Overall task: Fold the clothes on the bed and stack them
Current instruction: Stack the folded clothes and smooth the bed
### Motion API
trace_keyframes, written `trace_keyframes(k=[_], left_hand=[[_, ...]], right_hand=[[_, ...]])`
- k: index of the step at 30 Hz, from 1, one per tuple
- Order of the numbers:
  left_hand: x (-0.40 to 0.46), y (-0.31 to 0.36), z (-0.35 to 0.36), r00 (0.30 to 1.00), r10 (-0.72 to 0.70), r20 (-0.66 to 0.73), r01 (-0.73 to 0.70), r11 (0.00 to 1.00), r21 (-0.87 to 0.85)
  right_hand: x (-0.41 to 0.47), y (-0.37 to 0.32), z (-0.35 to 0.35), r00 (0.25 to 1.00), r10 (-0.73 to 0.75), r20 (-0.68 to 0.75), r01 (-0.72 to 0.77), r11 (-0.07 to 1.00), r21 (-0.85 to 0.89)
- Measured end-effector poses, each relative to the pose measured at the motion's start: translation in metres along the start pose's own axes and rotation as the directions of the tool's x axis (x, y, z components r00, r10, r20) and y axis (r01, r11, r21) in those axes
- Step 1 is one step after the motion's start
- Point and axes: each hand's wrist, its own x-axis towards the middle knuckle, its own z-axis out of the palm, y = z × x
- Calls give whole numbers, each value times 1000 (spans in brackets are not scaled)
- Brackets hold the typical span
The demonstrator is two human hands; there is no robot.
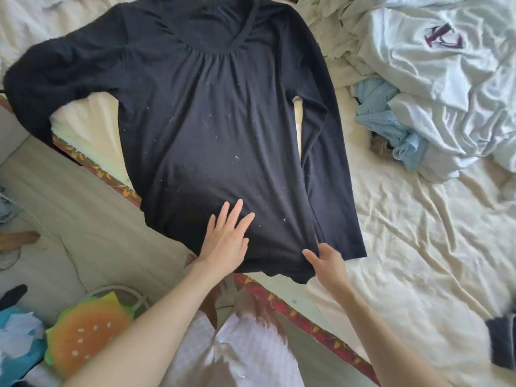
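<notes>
On the bed [418,247], a black long-sleeved top [212,121] lies spread out flat, front side up. Its neck points away from the person and its bottom edge is the part closest to them. So the long way of the top runs straight out from the person, from the hem up to the neck.

The left hand [226,238] lies flat on the top, just above the hem, a bit to the left of the top's middle. Its grip is wide, with fingers straight and spread, pressing the cloth down and holding nothing.

The right hand [326,261] is at the top's bottom right corner, beside the end of the right-side sleeve. Its thumb sticks out over the black cloth, and its fingers are mostly out of sight. I cannot tell if it is pinching the hem or only touching it.

The sleeve on that side lies straight down along the top's body, close to it. The other sleeve bends out to the left and hangs over the edge of the bed.

I think the first fold comes next, and the right hand is nearer to a side it could fold over.

A pile of pale clothes [435,79], well off to the right of the top, is not folded yet. Most of the job is still to do.
</notes>
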Motion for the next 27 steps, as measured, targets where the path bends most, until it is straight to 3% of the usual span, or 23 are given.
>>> trace_keyframes(k=[3,7,9,12,14,18,20,23,25,27], left_hand=[[15,18,6,990,17,139,-29,996,83],[23,22,7,964,-38,265,2,991,137],[24,22,4,959,-43,282,2,990,144],[30,25,-6,960,-70,272,44,994,100],[38,31,-16,960,-117,253,118,993,14],[55,49,-39,955,-207,211,255,938,-233],[61,62,-53,944,-241,225,319,841,-437],[73,92,-83,929,-227,291,369,589,-719],[85,112,-102,934,-182,307,357,452,-818],[98,130,-122,934,-104,341,357,296,-886]], right_hand=[[7,10,-17,993,-29,-111,24,999,-46],[29,14,-50,887,-85,-454,37,993,-113],[48,11,-65,904,-67,-422,6,990,-144],[72,0,-80,979,46,-199,-53,998,-27],[82,-7,-85,990,66,-127,-67,998,-4],[80,-23,-107,957,120,-264,-11,925,380],[70,-31,-127,895,82,-438,112,910,398],[44,-47,-154,745,-189,-640,368,916,158],[24,-63,-155,640,-463,-613,540,839,-70],[5,-77,-142,522,-692,-498,654,700,-288]])
